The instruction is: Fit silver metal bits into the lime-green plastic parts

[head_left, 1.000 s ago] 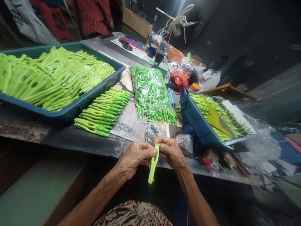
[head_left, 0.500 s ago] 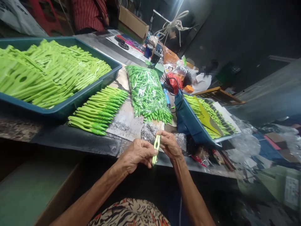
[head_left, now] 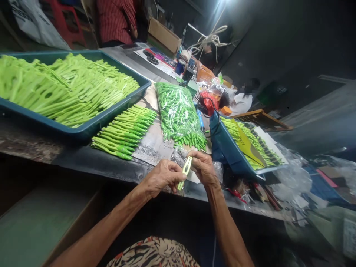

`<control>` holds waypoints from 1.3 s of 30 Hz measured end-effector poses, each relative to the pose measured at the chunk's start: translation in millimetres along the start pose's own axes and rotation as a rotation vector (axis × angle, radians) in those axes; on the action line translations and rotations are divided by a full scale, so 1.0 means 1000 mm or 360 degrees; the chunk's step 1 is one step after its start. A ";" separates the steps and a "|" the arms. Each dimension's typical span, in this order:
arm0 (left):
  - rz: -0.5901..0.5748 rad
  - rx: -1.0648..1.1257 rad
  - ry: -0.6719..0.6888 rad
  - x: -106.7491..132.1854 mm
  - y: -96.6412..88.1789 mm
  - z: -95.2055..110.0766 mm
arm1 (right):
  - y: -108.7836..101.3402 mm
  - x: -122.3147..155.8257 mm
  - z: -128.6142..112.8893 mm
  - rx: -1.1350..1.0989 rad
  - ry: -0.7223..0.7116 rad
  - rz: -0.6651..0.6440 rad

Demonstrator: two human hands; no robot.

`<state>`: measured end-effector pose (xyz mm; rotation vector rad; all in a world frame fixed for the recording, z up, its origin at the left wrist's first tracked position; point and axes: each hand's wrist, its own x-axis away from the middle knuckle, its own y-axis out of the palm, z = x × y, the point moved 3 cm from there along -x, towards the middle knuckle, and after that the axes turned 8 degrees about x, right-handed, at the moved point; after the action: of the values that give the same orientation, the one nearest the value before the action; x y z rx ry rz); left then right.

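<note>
From the head camera, the person's two hands sat close together just over the front edge of the bench (head_left: 144, 177), the left hand (head_left: 164, 177) and the right hand (head_left: 204, 168) both narrowly pinched on a lime-green plastic piece (head_left: 180, 184). The piece stood tilted between them, its narrow end pointing down toward the person's lap, and part of it was hidden by the fingers. It looked light, thin and fairly stiff, though smooth enough to slip, so the firmest hold would likely be on its wider body rather than its slim tip.

A crumpled clear plastic bag (head_left: 178, 157) lay on the bench just beyond the hands. Further back, a neat row of similar green pieces (head_left: 124, 133) lay beside a teal tray (head_left: 58, 128) heaped with larger green parts, and a bulging clear bag of small green pieces (head_left: 179, 115) lay near the middle. A second teal tray (head_left: 228, 148) sat toward the right edge. The bench's front edge offered little room beneath the hands, while open space dropped away below it. A person in a red striped shirt (head_left: 116, 22) stood beyond the far end.
</note>
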<state>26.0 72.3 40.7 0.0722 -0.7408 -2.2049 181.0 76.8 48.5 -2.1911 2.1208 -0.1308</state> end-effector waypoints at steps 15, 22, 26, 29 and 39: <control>0.0183 -0.1383 0.0485 0.008 0.012 0.009 | 0.003 0.054 -0.005 0.0599 -0.0416 0.0759; 0.0388 -0.1462 0.0537 0.008 0.024 0.002 | 0.013 0.057 -0.010 0.0749 -0.0465 0.0829; 0.0447 -0.1514 0.0741 0.008 0.029 -0.004 | 0.015 0.059 -0.010 0.0788 -0.0495 0.0851; 0.0525 -0.1595 0.0866 0.009 0.033 -0.011 | 0.016 0.062 -0.005 0.0777 -0.0483 0.0858; 0.0571 -0.2480 0.1075 0.005 0.049 -0.017 | 0.010 0.068 0.014 0.0535 -0.0321 0.0833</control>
<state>60.2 35.0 53.3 -0.0980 1.2579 -1.6731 174.6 8.7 33.6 -1.3616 2.2719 -0.1989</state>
